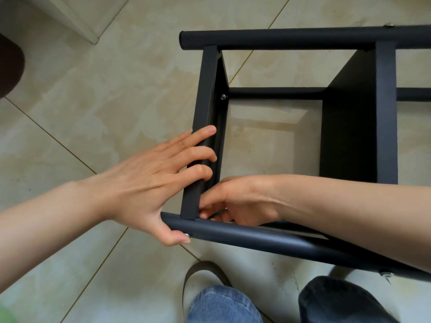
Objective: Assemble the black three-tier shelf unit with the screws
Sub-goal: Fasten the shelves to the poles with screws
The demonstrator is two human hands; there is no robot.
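Looking down, I see the black shelf unit (349,127) lying on its side on the tiled floor (70,113). My left hand (149,183) spreads over its end panel (203,127), thumb pressing a screw (186,235) into the near tube (256,238). My right hand (235,201) curls inside that corner; what it pinches, I cannot tell.

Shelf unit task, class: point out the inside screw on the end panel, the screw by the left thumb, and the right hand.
Inside screw (223,96): head view, on its silver head.
Thumb-side screw (186,235): head view, on its head.
Right hand (235,201): head view, on its back.
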